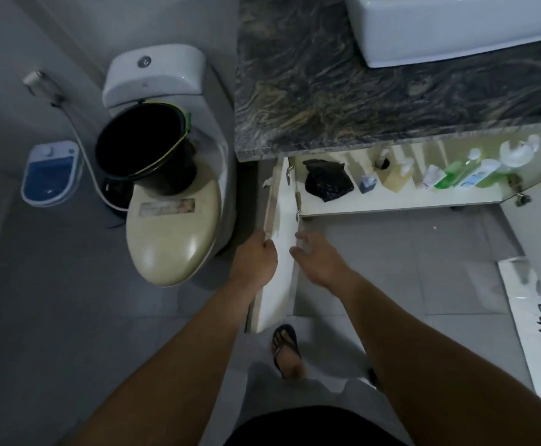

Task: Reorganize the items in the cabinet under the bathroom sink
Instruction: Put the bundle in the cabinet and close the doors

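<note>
Seen from the head camera, a person stands over the open white cabinet (391, 201) beneath a dark veined marble counter (359, 101) and white basin (439, 30). The left hand (256, 259) is curled around the outer edge of the white cabinet door (279, 278), which stands swung wide open; the right hand (319, 259), just beside the door's inner face, hangs with fingers loosely spread, and whether it touches the panel cannot be told. On the cabinet shelf, at one o'clock from the hands, sit a crumpled black plastic bag (327, 180), a small dark box (368, 182), a pale yellow jug (398, 175), a white tube (431, 177) and green bottles (456, 173). At ten o'clock, a black bucket (143, 140) rests on the beige lid of a white toilet (172, 233). A foot in a dark flip-flop (287, 349) stands on the grey tiled floor (391, 252).
</note>
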